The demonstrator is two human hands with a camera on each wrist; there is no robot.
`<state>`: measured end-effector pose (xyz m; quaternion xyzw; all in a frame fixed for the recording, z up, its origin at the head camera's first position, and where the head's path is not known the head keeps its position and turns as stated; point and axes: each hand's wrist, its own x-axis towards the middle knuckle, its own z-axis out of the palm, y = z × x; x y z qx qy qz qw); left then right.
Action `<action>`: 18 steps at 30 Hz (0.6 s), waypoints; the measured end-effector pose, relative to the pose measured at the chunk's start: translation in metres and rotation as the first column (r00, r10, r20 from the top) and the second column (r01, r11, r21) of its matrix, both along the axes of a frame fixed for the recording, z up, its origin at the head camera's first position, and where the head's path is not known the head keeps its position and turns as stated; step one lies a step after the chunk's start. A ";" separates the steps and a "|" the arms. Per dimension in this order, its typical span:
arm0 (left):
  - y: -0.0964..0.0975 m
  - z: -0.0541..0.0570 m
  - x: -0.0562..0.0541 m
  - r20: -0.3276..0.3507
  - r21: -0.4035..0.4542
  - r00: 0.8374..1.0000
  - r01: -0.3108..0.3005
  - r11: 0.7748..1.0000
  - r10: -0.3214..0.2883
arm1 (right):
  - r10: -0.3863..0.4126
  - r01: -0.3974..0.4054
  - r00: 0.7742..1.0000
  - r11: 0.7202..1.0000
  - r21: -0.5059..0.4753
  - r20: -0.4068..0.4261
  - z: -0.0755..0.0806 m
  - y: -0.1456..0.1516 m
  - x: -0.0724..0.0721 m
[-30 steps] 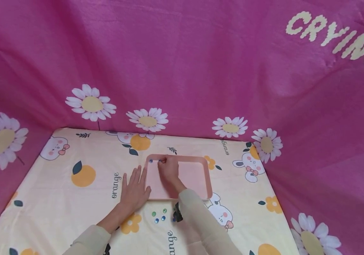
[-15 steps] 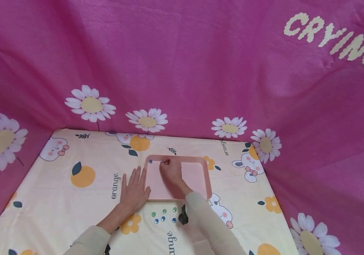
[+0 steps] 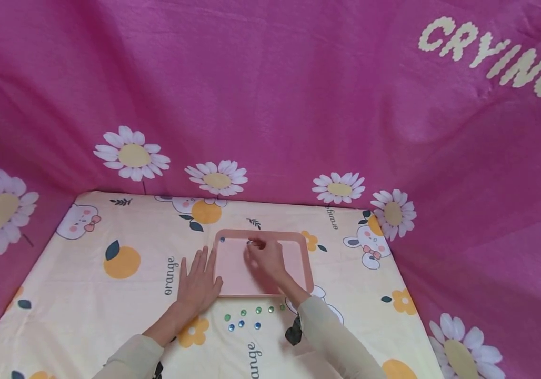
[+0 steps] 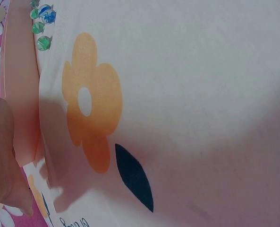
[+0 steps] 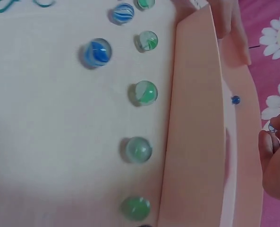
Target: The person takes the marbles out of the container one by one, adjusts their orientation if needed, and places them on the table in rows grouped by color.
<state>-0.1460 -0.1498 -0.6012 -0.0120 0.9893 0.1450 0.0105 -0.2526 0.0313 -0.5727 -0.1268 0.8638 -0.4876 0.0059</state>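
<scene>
A pink rectangular tray [image 3: 302, 243] lies on the patterned cloth. My right hand [image 3: 267, 260] is over the tray and pinches a small bluish glass marble [image 5: 272, 126] between thumb and fingers. One blue marble [image 3: 222, 239] sits inside at the tray's back left corner, also visible in the right wrist view. My left hand [image 3: 197, 280] rests with fingers spread along the tray's left edge, thumb toward the front corner. In front of the tray lie several green marbles [image 5: 146, 92] in a row, with blue marbles [image 5: 97, 53] nearer me.
The cloth [image 3: 157, 221] is printed with oranges, flowers and rabbits. A pink-purple curtain [image 3: 270, 105] with daisies stands behind and at both sides. A dark strap piece [image 3: 293, 332] hangs at my right wrist.
My right hand has moved right along the back of the tray, pinching the marble. Its forearm has shifted right too, uncovering more green marbles in front. My left hand has stayed put.
</scene>
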 end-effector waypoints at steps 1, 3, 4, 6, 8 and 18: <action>0.000 0.000 0.000 0.000 0.001 1.000 0.000 1.000 0.000 | 0.009 -0.009 1.000 1.000 -0.007 -0.001 0.002 0.003 0.002; 0.000 0.001 0.000 -0.001 -0.004 1.000 0.000 1.000 0.000 | 0.010 -0.010 1.000 1.000 -0.004 0.015 0.004 0.009 0.007; 0.000 0.001 0.000 -0.002 -0.005 1.000 0.000 1.000 0.000 | 0.011 -0.011 1.000 1.000 -0.002 0.017 0.006 0.012 0.010; 0.000 0.001 0.001 -0.009 -0.002 1.000 0.000 1.000 0.000 | 0.013 -0.012 0.999 1.000 -0.001 0.030 0.008 0.018 0.016; 0.000 0.001 0.001 -0.006 -0.006 1.000 0.000 1.000 0.000 | 0.010 -0.010 0.999 1.000 0.000 0.047 0.011 0.023 0.022; 0.000 0.002 0.000 0.005 -0.006 1.000 0.002 1.000 -0.002 | 0.047 -0.041 0.996 0.996 -0.074 0.080 0.015 0.057 0.061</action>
